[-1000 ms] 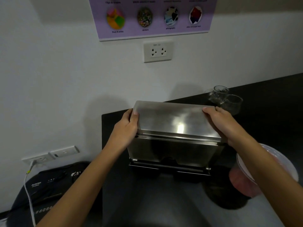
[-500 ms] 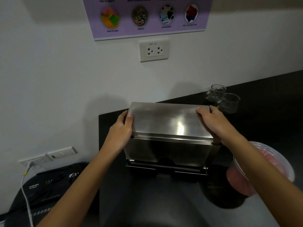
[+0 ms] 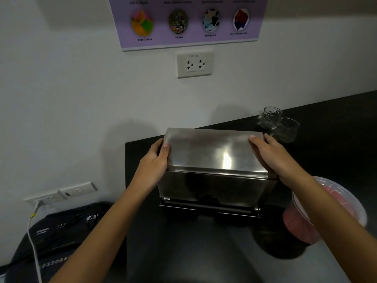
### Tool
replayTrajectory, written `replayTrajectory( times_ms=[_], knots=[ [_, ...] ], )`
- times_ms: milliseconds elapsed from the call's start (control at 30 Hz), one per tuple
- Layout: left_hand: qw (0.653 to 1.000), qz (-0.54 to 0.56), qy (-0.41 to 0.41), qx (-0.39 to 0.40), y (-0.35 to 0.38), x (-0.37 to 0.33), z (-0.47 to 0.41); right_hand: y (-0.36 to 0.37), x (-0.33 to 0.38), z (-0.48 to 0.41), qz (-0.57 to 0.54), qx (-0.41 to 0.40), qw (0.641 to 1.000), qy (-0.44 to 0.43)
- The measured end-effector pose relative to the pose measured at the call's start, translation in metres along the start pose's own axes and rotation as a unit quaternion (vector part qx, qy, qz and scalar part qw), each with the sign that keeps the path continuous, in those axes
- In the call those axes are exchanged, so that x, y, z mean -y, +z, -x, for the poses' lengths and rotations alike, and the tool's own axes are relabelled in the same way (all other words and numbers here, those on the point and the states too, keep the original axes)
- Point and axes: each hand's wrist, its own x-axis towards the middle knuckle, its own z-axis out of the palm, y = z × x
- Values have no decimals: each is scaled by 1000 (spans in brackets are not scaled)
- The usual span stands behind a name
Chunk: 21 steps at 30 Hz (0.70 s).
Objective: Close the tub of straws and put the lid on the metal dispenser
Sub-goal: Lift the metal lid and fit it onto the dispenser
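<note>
A shiny metal dispenser (image 3: 216, 186) stands at the left end of the black counter (image 3: 183, 252). Its flat metal lid (image 3: 214, 152) lies on top of it. My left hand (image 3: 155, 162) grips the lid's left end and my right hand (image 3: 271, 154) grips its right end, thumbs on top. To the right, partly behind my right forearm, a clear plastic tub (image 3: 302, 227) of pink straws sits with a clear lid (image 3: 346, 193) on it.
Two clear glass cups (image 3: 279, 123) stand against the wall behind the dispenser at the right. A dark machine (image 3: 57, 240) with a white cable sits lower left, beyond the counter's left edge. Wall sockets (image 3: 194, 64) and a purple poster hang above.
The lid has sunk a little onto the dispenser, and both hands have stayed on its ends. The view has shifted slightly.
</note>
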Motion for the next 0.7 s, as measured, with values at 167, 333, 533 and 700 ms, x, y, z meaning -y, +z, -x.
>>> replayTrajectory(
  times_ms=[167, 333, 533, 700],
  knots=[
    [996, 85, -10, 14, -12, 14, 7, -12, -18, 26, -90, 22, 996, 2],
    [992, 118, -21, 50, -13, 27, 16, -16, -32, 46, -156, 17, 988, 4],
    [989, 134, -17, 66, -15, 28, 15, -16, -37, 50, -154, 11, 988, -23],
    [988, 141, -12, 69, -14, 28, 15, -11, -42, 53, -115, -9, 992, -55]
  ],
)
